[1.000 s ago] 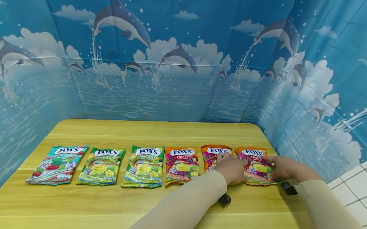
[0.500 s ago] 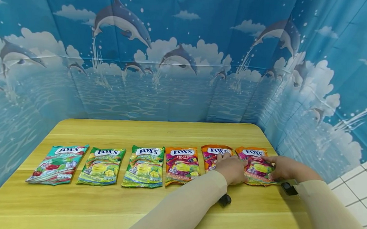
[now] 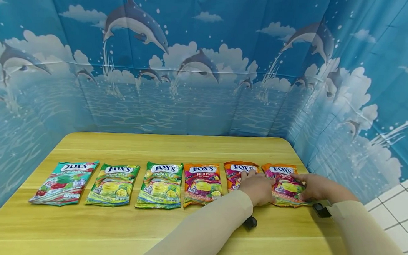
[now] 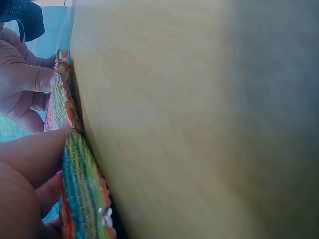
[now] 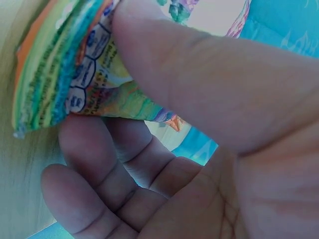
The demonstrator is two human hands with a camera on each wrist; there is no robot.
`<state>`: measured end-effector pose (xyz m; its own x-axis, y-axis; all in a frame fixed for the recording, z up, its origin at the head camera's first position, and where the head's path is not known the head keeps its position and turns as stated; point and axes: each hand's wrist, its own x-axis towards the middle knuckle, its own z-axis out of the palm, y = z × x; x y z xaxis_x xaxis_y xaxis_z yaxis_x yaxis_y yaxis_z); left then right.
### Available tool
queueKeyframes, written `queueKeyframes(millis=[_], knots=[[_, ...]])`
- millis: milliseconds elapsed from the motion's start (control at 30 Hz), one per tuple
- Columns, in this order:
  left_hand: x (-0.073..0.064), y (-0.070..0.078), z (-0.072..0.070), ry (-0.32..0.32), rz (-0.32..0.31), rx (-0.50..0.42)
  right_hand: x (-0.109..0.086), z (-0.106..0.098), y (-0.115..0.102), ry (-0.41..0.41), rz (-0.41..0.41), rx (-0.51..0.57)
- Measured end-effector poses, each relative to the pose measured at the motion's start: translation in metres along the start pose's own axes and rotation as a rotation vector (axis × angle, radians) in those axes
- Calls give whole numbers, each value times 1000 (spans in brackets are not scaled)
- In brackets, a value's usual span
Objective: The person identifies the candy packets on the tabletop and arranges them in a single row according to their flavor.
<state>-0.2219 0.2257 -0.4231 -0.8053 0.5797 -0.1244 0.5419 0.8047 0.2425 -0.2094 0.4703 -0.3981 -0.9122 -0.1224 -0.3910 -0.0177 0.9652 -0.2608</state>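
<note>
My left hand [image 3: 259, 188] lies over an orange-and-purple Fox's candy bag [image 3: 232, 174], covering much of its front. In the left wrist view its thumb [image 4: 37, 152] reaches the end of that bag, whose striped bottom edge [image 4: 82, 184] shows. My right hand [image 3: 320, 187] grips the right side of the rightmost candy bag [image 3: 285, 185], also orange and purple. In the right wrist view, the thumb [image 5: 164, 64] presses on this bag's front and fingers [image 5: 89, 149] curl at its edge. Both bags lie flat, side by side.
Leftward in the row lie an orange fruit candy bag [image 3: 202, 183], two green spring tea bags [image 3: 160, 185] [image 3: 112, 184] and a teal-and-red bag [image 3: 66, 184]. The wooden table [image 3: 115, 230] meets a dolphin-print curtain [image 3: 205, 104] behind. White tiles [image 3: 404, 207] show at right.
</note>
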Motion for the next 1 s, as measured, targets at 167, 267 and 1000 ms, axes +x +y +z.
queueKeyframes(millis=[167, 267, 1000], knots=[[0, 0, 1, 8, -3, -2, 0, 0, 0, -2, -2, -1], [0, 0, 2, 11, -4, 1, 0, -1, -1, -2, -3, 0], [4, -2, 8, -35, 22, 2, 4, 1, 0, -7, 29, 21]])
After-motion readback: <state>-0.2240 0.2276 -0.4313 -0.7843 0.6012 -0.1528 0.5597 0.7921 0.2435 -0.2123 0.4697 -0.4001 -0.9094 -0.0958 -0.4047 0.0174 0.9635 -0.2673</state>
